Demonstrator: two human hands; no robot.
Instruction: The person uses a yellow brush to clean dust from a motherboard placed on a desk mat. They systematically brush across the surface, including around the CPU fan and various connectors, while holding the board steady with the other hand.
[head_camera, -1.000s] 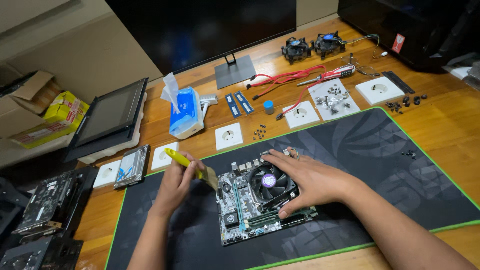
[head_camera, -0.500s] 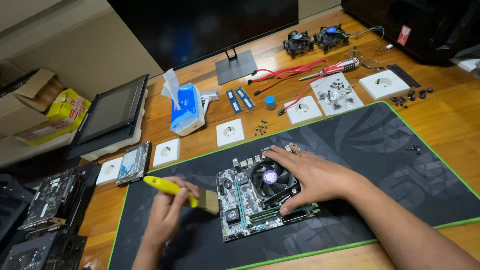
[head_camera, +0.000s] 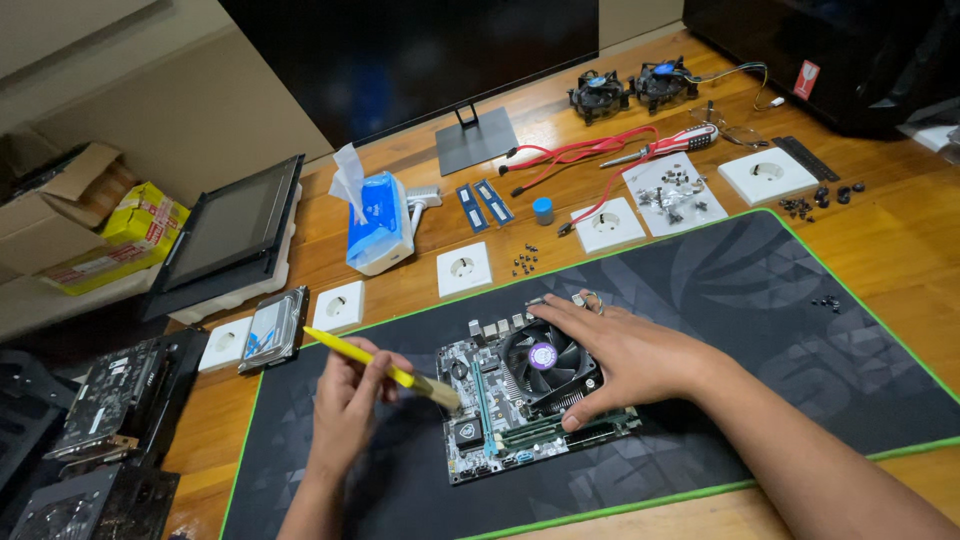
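Motherboard (head_camera: 520, 410) lies on the dark mat (head_camera: 760, 330) under my right hand (head_camera: 625, 360), whose open fingers press its cooler fan (head_camera: 545, 360), while my left hand (head_camera: 350, 395) grips a yellow brush (head_camera: 385, 368), bristles touching the board's left edge.

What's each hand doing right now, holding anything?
Left hand: closed around a yellow-handled brush, bristles at the motherboard edge.
Right hand: open, holding nothing, spread flat over the board beside the cooler fan.
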